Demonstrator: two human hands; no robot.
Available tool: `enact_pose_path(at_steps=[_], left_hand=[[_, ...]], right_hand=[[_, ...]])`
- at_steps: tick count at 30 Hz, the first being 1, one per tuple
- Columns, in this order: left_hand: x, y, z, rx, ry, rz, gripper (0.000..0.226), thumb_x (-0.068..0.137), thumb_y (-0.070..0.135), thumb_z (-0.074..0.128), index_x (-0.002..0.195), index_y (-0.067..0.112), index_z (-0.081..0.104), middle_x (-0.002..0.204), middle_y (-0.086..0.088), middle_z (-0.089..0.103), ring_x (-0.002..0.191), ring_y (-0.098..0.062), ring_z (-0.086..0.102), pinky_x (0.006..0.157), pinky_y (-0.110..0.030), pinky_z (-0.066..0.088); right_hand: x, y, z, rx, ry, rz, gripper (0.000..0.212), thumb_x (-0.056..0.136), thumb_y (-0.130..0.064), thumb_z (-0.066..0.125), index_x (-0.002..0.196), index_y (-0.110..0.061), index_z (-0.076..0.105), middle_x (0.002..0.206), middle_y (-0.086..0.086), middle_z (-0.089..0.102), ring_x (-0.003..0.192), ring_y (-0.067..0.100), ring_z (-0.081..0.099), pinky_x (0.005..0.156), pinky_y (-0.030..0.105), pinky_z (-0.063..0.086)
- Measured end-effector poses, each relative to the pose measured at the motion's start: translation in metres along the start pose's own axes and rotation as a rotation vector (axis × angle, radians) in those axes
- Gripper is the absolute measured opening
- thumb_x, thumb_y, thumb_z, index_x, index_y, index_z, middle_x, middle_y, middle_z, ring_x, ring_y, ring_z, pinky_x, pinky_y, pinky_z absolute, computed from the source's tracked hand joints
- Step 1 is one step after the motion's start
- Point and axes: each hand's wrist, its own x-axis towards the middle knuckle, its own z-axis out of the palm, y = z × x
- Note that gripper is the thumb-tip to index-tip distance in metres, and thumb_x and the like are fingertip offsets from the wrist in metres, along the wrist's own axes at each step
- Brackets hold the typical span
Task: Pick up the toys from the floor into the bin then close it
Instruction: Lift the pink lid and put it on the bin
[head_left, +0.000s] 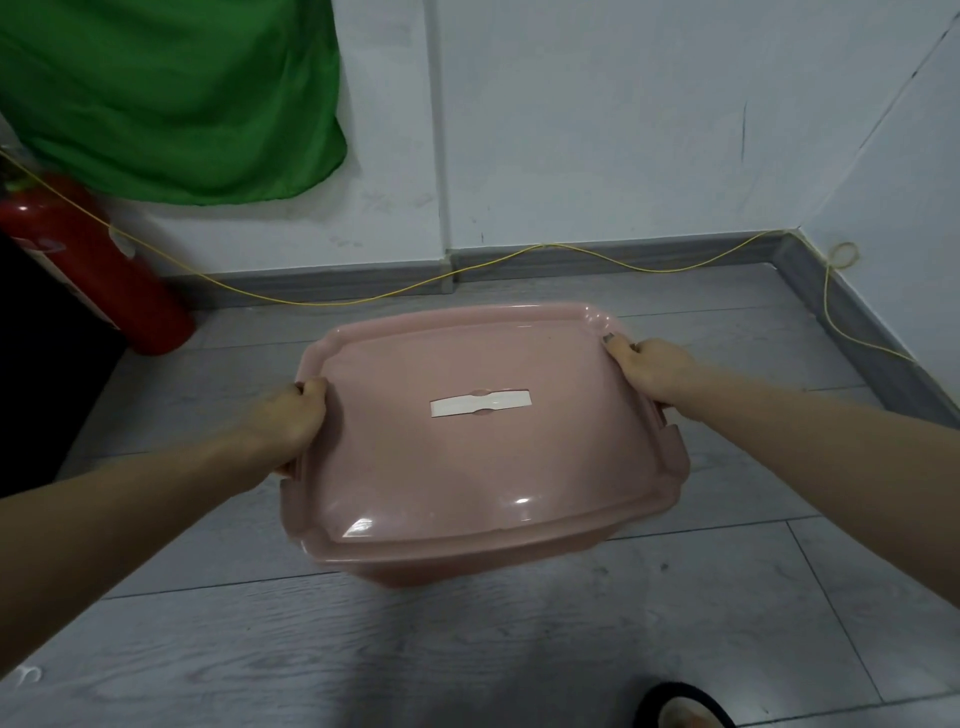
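A pink plastic bin stands on the grey floor in the middle of the head view, with its pink lid lying on top. A white handle strip sits in the lid's centre. My left hand grips the lid's left edge, fingers curled over the rim. My right hand grips the right edge near the far corner, next to a side latch. The bin's inside is hidden by the lid. No toys show on the floor.
A red fire extinguisher leans by the wall at the left, under a green cloth. A yellow cord runs along the skirting board. A dark object fills the left edge. My slippered foot shows at the bottom.
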Motion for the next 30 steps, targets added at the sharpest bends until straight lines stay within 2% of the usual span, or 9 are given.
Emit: enact_pose_path(at_steps=[3, 5, 7, 10, 13, 15, 18, 23, 30], left_hand=[[0.002, -0.002, 0.004, -0.016, 0.033, -0.007, 0.055, 0.103, 0.044, 0.022, 0.136, 0.009, 0.048, 0.110, -0.016, 0.050, 0.091, -0.035, 0.054, 0.058, -0.033, 0.051], [0.002, -0.002, 0.004, -0.020, 0.033, -0.006, 0.054, 0.103, 0.045, 0.022, 0.137, 0.010, 0.047, 0.110, -0.015, 0.049, 0.094, -0.034, 0.053, 0.062, -0.035, 0.052], [0.003, -0.002, 0.005, -0.016, 0.029, -0.009, 0.055, 0.103, 0.045, 0.022, 0.140, 0.012, 0.044, 0.113, -0.015, 0.049, 0.096, -0.034, 0.051, 0.064, -0.036, 0.050], [0.006, -0.004, 0.007, -0.007, 0.051, -0.001, 0.056, 0.103, 0.044, 0.022, 0.140, 0.010, 0.045, 0.128, -0.021, 0.052, 0.100, -0.035, 0.051, 0.071, -0.039, 0.051], [0.010, -0.007, 0.010, 0.012, 0.097, -0.002, 0.060, 0.101, 0.046, 0.023, 0.137, 0.007, 0.049, 0.130, -0.026, 0.053, 0.110, -0.041, 0.055, 0.091, -0.049, 0.051], [0.011, -0.007, 0.013, 0.014, 0.132, -0.017, 0.060, 0.100, 0.045, 0.024, 0.136, 0.005, 0.050, 0.130, -0.028, 0.054, 0.112, -0.044, 0.055, 0.095, -0.050, 0.049], [0.012, -0.005, 0.016, 0.013, 0.175, -0.028, 0.059, 0.101, 0.043, 0.025, 0.135, 0.002, 0.051, 0.131, -0.030, 0.053, 0.116, -0.044, 0.053, 0.098, -0.048, 0.046], [0.013, -0.005, 0.017, -0.016, 0.168, -0.032, 0.059, 0.102, 0.042, 0.025, 0.136, 0.002, 0.050, 0.134, -0.030, 0.051, 0.118, -0.044, 0.052, 0.098, -0.048, 0.046], [0.014, -0.006, 0.018, -0.027, 0.174, -0.029, 0.060, 0.102, 0.043, 0.025, 0.135, 0.000, 0.050, 0.133, -0.030, 0.052, 0.117, -0.045, 0.052, 0.097, -0.047, 0.046]], right_hand=[[0.003, -0.004, -0.001, 0.056, -0.018, 0.036, 0.073, 0.095, -0.063, 0.029, 0.122, -0.002, 0.059, 0.113, 0.018, 0.062, 0.093, 0.034, 0.060, 0.077, 0.036, 0.052], [0.003, -0.006, -0.001, 0.104, -0.145, 0.115, 0.075, 0.090, -0.071, 0.025, 0.131, -0.014, 0.051, 0.122, 0.015, 0.058, 0.104, 0.036, 0.060, 0.088, 0.048, 0.052], [0.001, -0.005, -0.002, 0.145, -0.289, 0.205, 0.075, 0.086, -0.078, 0.023, 0.133, -0.024, 0.045, 0.124, 0.012, 0.059, 0.108, 0.034, 0.060, 0.095, 0.055, 0.047], [0.003, 0.000, -0.003, 0.241, -0.376, 0.238, 0.080, 0.084, -0.080, 0.027, 0.134, -0.021, 0.049, 0.118, 0.009, 0.065, 0.105, 0.029, 0.065, 0.097, 0.050, 0.050], [0.003, 0.002, 0.000, 0.221, -0.305, 0.171, 0.079, 0.088, -0.076, 0.027, 0.135, -0.016, 0.050, 0.118, 0.010, 0.064, 0.104, 0.029, 0.064, 0.087, 0.040, 0.054], [0.000, 0.000, 0.004, 0.155, -0.175, 0.090, 0.077, 0.092, -0.071, 0.027, 0.134, -0.011, 0.052, 0.122, 0.014, 0.061, 0.106, 0.034, 0.062, 0.083, 0.039, 0.054], [-0.003, -0.001, 0.006, -0.012, -0.012, -0.005, 0.077, 0.097, -0.063, 0.028, 0.135, -0.001, 0.054, 0.130, 0.022, 0.057, 0.116, 0.039, 0.055, 0.096, 0.040, 0.047], [-0.003, 0.003, 0.009, -0.075, 0.065, -0.012, 0.073, 0.098, -0.060, 0.030, 0.118, 0.003, 0.063, 0.118, 0.025, 0.063, 0.110, 0.038, 0.058, 0.081, 0.033, 0.039], [-0.003, -0.002, 0.008, -0.033, 0.093, -0.019, 0.065, 0.099, -0.053, 0.035, 0.113, 0.002, 0.065, 0.115, 0.024, 0.064, 0.108, 0.039, 0.059, 0.079, 0.032, 0.040]])
